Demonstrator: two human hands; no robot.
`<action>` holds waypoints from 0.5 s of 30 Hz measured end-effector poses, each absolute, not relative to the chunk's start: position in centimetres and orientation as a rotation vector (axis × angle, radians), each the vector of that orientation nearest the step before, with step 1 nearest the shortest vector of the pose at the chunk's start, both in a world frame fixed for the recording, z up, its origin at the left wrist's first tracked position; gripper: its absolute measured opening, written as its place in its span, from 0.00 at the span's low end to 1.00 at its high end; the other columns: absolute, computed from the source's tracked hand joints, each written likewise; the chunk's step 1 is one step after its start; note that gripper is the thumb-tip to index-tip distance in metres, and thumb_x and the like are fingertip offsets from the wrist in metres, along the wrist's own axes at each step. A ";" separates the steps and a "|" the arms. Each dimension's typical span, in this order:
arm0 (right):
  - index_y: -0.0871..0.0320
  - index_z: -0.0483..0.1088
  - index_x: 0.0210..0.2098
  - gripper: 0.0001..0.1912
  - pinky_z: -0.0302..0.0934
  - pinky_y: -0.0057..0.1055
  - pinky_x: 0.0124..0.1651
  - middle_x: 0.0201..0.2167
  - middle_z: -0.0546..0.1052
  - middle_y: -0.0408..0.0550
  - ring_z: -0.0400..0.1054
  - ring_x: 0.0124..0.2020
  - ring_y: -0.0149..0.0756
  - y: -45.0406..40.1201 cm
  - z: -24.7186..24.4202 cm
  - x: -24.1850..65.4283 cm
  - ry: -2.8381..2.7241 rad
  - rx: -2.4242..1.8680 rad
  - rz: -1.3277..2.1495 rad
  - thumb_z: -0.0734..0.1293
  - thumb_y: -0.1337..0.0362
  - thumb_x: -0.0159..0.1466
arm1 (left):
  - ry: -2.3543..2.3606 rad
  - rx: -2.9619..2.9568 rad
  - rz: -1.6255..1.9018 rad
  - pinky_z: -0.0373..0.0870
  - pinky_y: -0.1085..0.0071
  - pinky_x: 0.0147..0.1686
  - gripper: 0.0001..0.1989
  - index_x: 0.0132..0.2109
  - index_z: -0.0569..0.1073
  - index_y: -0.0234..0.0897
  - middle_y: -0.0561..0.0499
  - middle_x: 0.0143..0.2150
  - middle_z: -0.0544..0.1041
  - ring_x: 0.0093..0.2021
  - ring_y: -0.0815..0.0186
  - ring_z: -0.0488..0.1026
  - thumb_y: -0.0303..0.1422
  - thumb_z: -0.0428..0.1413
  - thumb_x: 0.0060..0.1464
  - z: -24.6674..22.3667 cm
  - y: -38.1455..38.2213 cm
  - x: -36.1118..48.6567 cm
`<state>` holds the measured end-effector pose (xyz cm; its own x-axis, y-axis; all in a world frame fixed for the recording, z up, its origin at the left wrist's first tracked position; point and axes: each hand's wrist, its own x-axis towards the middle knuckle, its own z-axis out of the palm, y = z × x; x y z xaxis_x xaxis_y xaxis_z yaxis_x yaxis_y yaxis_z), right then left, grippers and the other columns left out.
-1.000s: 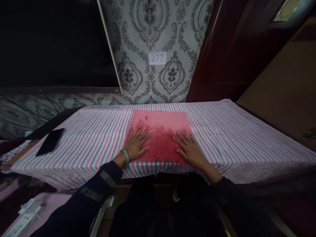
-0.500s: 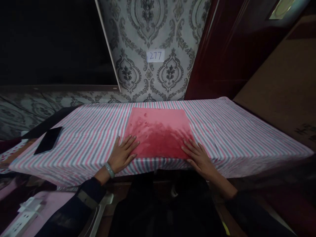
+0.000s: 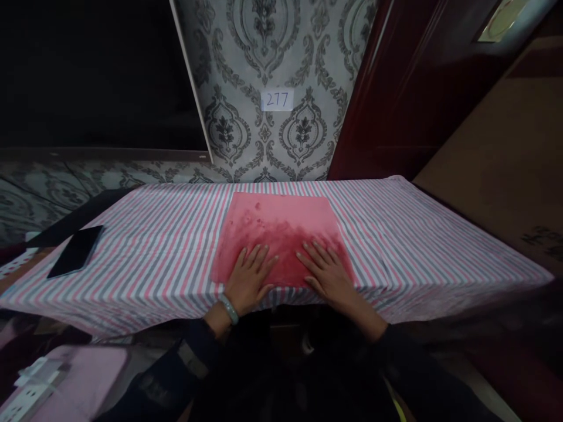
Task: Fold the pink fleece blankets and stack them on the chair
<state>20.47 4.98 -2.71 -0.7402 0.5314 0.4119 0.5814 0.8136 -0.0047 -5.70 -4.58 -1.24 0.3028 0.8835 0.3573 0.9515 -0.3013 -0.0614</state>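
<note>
A flat pink cloth (image 3: pixel 281 214), darker red over its front half, lies spread on the striped tablecloth (image 3: pixel 171 234). My left hand (image 3: pixel 250 278) rests palm down on its front left part, fingers spread. On the front right part lies my right hand (image 3: pixel 328 272), also flat with its fingers apart. Both thumbs point inward near the cloth's front edge. Neither hand grips anything. The palms hide small areas of the cloth.
A black phone (image 3: pixel 77 252) lies at the table's left end. Behind stand a dark screen (image 3: pixel 101 76) and a patterned wall with a paper label (image 3: pixel 277 99). A cardboard box (image 3: pixel 505 140) borders the right side. A power strip (image 3: pixel 33 392) sits at lower left.
Both hands have slid inward from the cloth's side edges toward its middle front, staying flat. The cloth's front corners now show and look spread wider.
</note>
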 end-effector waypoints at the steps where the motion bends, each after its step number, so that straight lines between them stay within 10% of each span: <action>1: 0.44 0.47 0.74 0.31 0.48 0.55 0.70 0.75 0.51 0.46 0.42 0.75 0.47 4.7 -2.9 21.1 -2.592 -0.820 -0.157 0.56 0.52 0.74 | -1.664 -2.302 -0.394 0.46 0.44 0.71 0.33 0.72 0.59 0.43 0.40 0.74 0.57 0.74 0.48 0.52 0.45 0.52 0.64 -1.5 -5.2 -6.6; 7: 0.43 0.55 0.72 0.27 0.49 0.54 0.71 0.73 0.58 0.45 0.50 0.73 0.45 5.3 -3.7 25.9 -2.429 -0.757 0.086 0.55 0.54 0.75 | -1.743 -2.299 -0.777 0.42 0.46 0.73 0.26 0.69 0.64 0.44 0.44 0.73 0.61 0.74 0.54 0.54 0.42 0.45 0.68 -2.0 -8.9 -11.8; 15: 0.49 0.57 0.71 0.35 0.68 0.50 0.58 0.68 0.65 0.54 0.68 0.61 0.49 14.8 -3.2 26.4 -1.597 -1.156 0.843 0.58 0.43 0.69 | -2.709 -1.500 -2.185 0.72 0.57 0.58 0.39 0.65 0.68 0.37 0.39 0.64 0.72 0.59 0.50 0.74 0.54 0.60 0.53 3.7 -3.9 -15.7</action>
<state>26.44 14.75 -3.23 -0.0942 0.9497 0.2985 0.2893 0.3130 -0.9046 -15.71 -3.90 3.74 -0.5159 0.8564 -0.0213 0.1603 0.1209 0.9796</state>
